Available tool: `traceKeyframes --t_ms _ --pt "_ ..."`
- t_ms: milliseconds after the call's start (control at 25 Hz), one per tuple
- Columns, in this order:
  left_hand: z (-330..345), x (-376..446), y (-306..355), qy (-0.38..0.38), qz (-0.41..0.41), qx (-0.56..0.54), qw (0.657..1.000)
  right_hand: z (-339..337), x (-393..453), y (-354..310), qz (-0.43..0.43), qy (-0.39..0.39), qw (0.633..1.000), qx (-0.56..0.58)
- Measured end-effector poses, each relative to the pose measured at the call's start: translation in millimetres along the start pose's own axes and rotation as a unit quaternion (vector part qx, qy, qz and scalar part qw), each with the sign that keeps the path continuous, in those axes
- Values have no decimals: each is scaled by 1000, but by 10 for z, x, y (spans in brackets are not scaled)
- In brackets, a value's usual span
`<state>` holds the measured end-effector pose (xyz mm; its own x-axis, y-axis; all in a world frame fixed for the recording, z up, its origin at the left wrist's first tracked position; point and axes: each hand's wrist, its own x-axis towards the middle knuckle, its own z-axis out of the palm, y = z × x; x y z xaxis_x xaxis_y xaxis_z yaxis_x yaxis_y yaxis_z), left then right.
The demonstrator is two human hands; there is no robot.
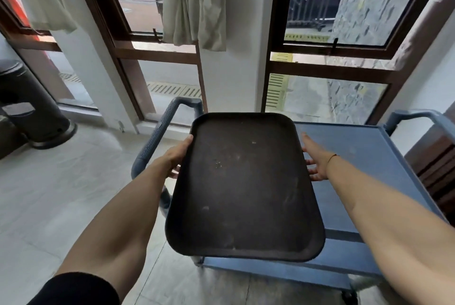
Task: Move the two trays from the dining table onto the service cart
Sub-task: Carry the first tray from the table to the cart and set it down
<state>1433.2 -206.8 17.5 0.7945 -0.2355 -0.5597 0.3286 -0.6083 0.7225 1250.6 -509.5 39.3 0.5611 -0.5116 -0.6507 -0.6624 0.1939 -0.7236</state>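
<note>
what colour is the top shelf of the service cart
Blue; the cart's top shelf shows best in the head view.

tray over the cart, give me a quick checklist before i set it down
1. Grip on both sides: ok. The left hand and right hand hold the long edges of the dark tray.
2. Tray surface free of dishes: ok, only small specks show.
3. Landing spot: ok. The blue service cart top shelf shows bare to the right of the tray; the part under the tray is hidden.
4. Alignment: not ok. The tray overhangs the cart's left end, near the handle.
5. Tray level: cannot tell from this wide-angle view.
6. Second tray: cannot tell, none in view.
</note>
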Motion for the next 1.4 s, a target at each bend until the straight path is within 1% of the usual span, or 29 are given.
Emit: traceKeyframes --t_ms 160,520,800,920,1000,1160,1400 --pt "-34 352 -132 -21 -8 7 1000 252 20 40 21 15 999 26" --pt "149 1000 -396 -50 -51 25 997 580 328 139 19 34 997 72" --pt "197 1293 -500 -42 -60 21 997 717 607 278 32 37 994 93" --pt "150 1410 -553 -25 -67 38 997 741 728 310 28 36 995 89" --pt "137 1555 -642 -22 -56 52 997 751 800 341 32 41 995 89" --pt "131 1669 -716 -16 -41 63 997 739 945 394 36 45 994 90" --pt "120 1532 -584 -22 -42 78 996 696 1159 488 46 49 996 61"
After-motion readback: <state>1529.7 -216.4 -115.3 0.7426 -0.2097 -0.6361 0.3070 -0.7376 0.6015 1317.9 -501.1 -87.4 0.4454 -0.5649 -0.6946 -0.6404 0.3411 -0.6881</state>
